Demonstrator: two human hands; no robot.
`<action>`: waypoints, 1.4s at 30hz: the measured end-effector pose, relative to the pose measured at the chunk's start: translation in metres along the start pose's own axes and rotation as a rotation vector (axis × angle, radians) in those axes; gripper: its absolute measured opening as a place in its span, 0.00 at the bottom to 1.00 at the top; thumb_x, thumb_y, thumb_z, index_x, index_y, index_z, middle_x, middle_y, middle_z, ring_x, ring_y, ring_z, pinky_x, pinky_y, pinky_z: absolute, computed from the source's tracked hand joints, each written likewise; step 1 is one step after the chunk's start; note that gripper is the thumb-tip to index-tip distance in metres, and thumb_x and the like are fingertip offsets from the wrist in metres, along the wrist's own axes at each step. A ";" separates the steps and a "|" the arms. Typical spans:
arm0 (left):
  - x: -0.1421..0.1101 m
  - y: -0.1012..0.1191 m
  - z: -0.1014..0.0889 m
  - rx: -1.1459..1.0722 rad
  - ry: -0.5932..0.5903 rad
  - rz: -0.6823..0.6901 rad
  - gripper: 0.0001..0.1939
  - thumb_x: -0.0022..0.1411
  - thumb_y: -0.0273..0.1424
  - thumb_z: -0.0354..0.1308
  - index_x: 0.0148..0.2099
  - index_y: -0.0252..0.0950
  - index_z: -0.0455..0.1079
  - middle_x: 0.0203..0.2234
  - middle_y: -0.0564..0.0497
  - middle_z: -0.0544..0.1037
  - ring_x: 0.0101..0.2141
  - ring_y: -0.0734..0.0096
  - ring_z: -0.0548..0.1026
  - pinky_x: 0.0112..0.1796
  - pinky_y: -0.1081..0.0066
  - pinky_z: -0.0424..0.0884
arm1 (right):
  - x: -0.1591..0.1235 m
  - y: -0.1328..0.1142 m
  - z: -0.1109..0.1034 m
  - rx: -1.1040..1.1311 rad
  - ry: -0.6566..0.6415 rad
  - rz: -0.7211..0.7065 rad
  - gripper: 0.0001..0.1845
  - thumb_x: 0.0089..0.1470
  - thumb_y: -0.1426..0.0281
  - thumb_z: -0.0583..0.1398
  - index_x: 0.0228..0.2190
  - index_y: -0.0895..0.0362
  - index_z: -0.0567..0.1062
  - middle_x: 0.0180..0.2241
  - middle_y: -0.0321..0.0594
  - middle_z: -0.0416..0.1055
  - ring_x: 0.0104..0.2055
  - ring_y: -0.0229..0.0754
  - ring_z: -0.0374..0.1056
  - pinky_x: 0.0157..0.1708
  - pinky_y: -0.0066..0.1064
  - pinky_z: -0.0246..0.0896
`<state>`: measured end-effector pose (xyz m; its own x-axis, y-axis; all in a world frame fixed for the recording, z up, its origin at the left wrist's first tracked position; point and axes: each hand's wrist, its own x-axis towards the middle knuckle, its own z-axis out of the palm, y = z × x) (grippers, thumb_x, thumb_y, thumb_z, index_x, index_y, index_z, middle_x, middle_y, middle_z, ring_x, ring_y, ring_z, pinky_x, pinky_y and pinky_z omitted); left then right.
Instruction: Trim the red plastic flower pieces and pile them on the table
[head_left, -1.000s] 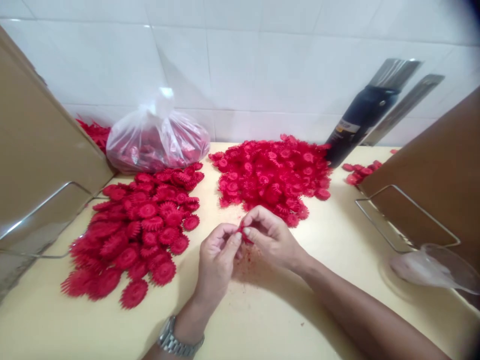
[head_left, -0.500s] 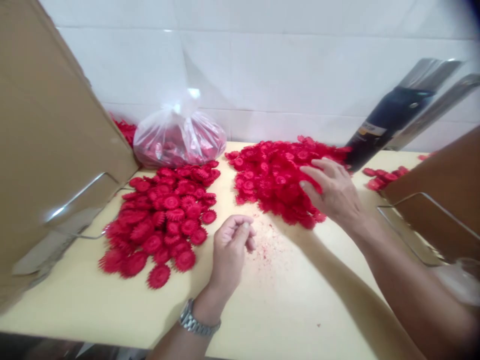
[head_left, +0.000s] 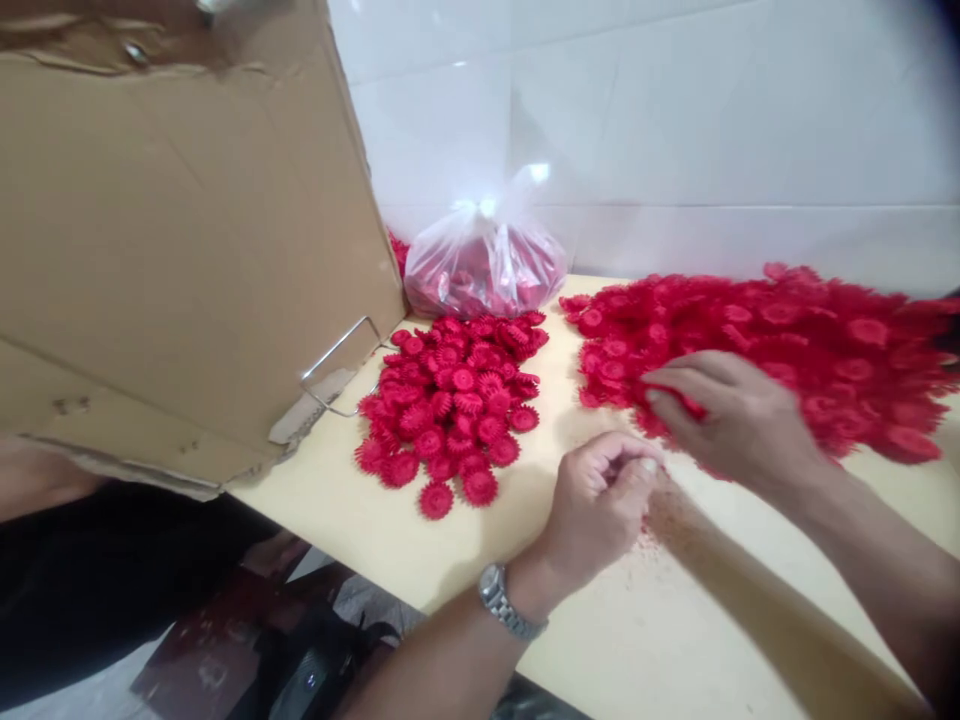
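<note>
Two heaps of red, jagged-edged flower heads lie on the pale tabletop: a left heap (head_left: 450, 410) and a wider right heap (head_left: 780, 330). My right hand (head_left: 742, 420) is at the near edge of the right heap, with a red flower head (head_left: 681, 397) between its thumb and fingers. Just below and left of it, my left hand (head_left: 596, 505) is closed in a pinch, thumb against the curled fingers. Whatever it may hold is hidden. A metal watch (head_left: 510, 600) is on the left wrist.
A knotted clear plastic bag (head_left: 487, 260) of red pieces stands by the tiled wall. On the left, a cardboard panel (head_left: 180, 230) rises beside a wire stand (head_left: 337, 362). Beyond it, another person's arm (head_left: 49, 480) and dark clothing show. Red crumbs (head_left: 645, 545) lie near my hands.
The view has swung left, so the heaps appear farther right. My right hand has drawn nearer to my left and closed on a flower head. The left hand stays pinched.
</note>
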<state>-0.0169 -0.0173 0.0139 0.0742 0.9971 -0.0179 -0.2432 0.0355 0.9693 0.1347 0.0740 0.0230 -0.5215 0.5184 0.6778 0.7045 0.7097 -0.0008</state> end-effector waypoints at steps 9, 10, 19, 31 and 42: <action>-0.040 0.046 -0.030 0.144 -0.009 0.219 0.13 0.60 0.36 0.51 0.32 0.32 0.71 0.20 0.51 0.68 0.19 0.78 0.63 0.21 0.75 0.59 | 0.091 -0.115 0.078 0.508 -0.232 -0.310 0.11 0.55 0.67 0.56 0.38 0.58 0.75 0.33 0.43 0.69 0.36 0.41 0.63 0.37 0.32 0.59; -0.045 0.046 -0.035 0.164 0.017 0.222 0.13 0.60 0.36 0.51 0.32 0.32 0.71 0.19 0.51 0.68 0.19 0.78 0.63 0.21 0.75 0.59 | 0.097 -0.126 0.082 0.506 -0.266 -0.370 0.10 0.55 0.68 0.56 0.37 0.57 0.75 0.34 0.43 0.69 0.37 0.41 0.61 0.38 0.33 0.57; -0.058 0.026 -0.090 0.301 0.328 0.061 0.12 0.60 0.36 0.51 0.31 0.33 0.69 0.19 0.53 0.68 0.20 0.78 0.64 0.22 0.76 0.60 | 0.106 -0.148 0.097 0.720 -0.379 -0.275 0.06 0.51 0.76 0.59 0.26 0.58 0.76 0.30 0.39 0.69 0.33 0.38 0.61 0.37 0.30 0.55; -0.039 0.009 -0.127 0.322 0.624 0.001 0.09 0.58 0.34 0.52 0.38 0.34 0.67 0.16 0.55 0.70 0.18 0.76 0.69 0.22 0.77 0.65 | 0.093 -0.134 0.092 0.915 -0.344 -0.103 0.09 0.48 0.82 0.58 0.22 0.60 0.74 0.24 0.37 0.68 0.28 0.35 0.65 0.29 0.26 0.60; -0.041 0.030 -0.098 -0.357 0.445 0.097 0.17 0.54 0.35 0.58 0.46 0.36 0.68 0.33 0.48 0.77 0.28 0.73 0.74 0.28 0.73 0.69 | 0.061 -0.123 0.038 0.800 -0.006 -0.252 0.08 0.55 0.77 0.55 0.29 0.56 0.73 0.31 0.41 0.71 0.34 0.39 0.65 0.34 0.31 0.63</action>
<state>-0.1218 -0.0509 0.0198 -0.3597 0.9267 -0.1090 -0.5452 -0.1140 0.8305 -0.0019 0.0357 0.0364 -0.6216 0.3002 0.7236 0.0141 0.9278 -0.3729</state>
